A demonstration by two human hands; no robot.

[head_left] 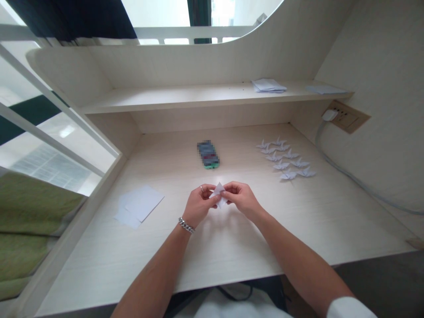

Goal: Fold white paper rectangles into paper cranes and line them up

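A small, partly folded piece of white paper (219,193) is pinched between both my hands over the middle of the pale wooden desk (232,238). My left hand (199,204), with a ring and a metal bracelet, grips its left side with closed fingers. My right hand (241,196) pinches its right side. Several finished white paper cranes (285,160) lie in rows on the desk to the far right. A loose stack of white paper sheets (139,205) lies to the left of my hands.
A phone in a green case (208,154) lies beyond my hands. More paper (268,85) sits on the shelf above. A white plug and cable (331,115) run from the wall socket along the desk's right side. A railing borders the left.
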